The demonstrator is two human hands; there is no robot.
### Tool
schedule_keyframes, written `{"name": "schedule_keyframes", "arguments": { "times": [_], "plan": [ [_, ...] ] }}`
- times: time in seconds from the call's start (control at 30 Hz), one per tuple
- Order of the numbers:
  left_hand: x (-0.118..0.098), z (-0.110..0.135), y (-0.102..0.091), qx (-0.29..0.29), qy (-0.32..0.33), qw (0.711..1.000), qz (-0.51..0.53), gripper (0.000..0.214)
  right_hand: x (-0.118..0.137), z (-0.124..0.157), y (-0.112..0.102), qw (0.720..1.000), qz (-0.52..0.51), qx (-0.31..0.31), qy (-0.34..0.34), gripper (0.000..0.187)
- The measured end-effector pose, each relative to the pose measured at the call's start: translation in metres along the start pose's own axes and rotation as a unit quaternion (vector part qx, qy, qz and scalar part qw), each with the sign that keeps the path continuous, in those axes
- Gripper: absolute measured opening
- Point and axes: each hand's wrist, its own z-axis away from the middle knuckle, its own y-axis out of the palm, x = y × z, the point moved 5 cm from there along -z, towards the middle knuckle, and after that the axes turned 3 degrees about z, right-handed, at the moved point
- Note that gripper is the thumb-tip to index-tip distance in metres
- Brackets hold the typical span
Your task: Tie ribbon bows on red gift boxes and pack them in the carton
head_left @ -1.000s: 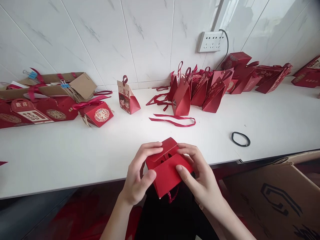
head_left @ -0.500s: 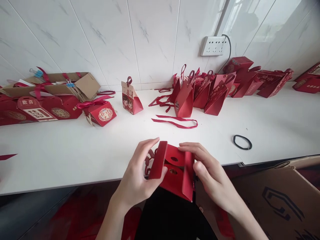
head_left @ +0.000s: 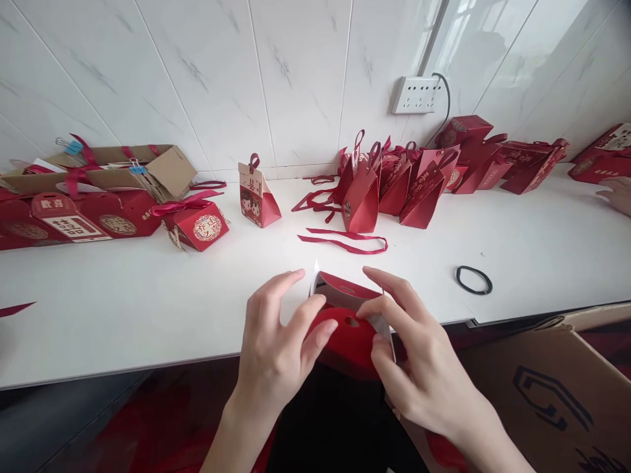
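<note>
Between my hands, at the front edge of the counter, is a red paper gift box (head_left: 345,338) with its top open. Its two larger flaps have rounded edges and holes; the pale inner sides of the side flaps show. My left hand (head_left: 279,335) is at the box's left side, its thumb and a finger over the flaps and the others spread. On the right, the thumb and fingers of my right hand (head_left: 414,348) close around the side flap. The lower part of the box is hidden. A red ribbon loop (head_left: 345,243) lies beyond it.
Red gift boxes (head_left: 359,203) stand along the tiled wall, beside a cardboard tray (head_left: 170,174) of ribbons. A black band (head_left: 474,280) lies at right, above a large carton (head_left: 532,387). Another person's hand (head_left: 618,194) is at the far right.
The side flaps have been spread outward, and the box's pale inside now shows. My right fingers have moved onto the right flap. Another person's hand has appeared at the far right.
</note>
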Motion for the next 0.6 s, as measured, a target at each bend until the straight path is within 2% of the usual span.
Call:
{"name": "schedule_keyframes", "arguments": {
  "times": [0.1,0.2,0.33,0.4,0.53,0.6],
  "plan": [
    [-0.01,-0.007,-0.005,0.061,0.037,0.995,-0.067,0.023,0.001,-0.002,-0.002,0.999,0.053,-0.003,0.007,0.034],
    [-0.019,-0.013,-0.001,0.128,0.033,0.985,-0.111,0.037,0.0,-0.006,-0.001,0.996,0.085,-0.007,0.025,0.049],
    [-0.023,-0.025,0.005,0.15,0.008,0.98,-0.132,0.043,-0.002,-0.009,0.001,0.996,0.085,0.006,0.037,0.059],
    [-0.023,-0.031,0.006,0.162,0.006,0.979,-0.124,0.035,-0.004,-0.009,0.0,0.996,0.074,0.013,0.048,0.061],
    [-0.02,-0.033,0.009,0.246,0.063,0.966,-0.053,0.016,-0.009,-0.009,-0.004,0.996,0.049,0.018,0.068,0.056],
    [-0.014,-0.032,0.007,0.235,0.065,0.968,-0.054,0.017,-0.011,-0.01,-0.005,0.997,0.043,0.026,0.066,0.054]
  ]
}}
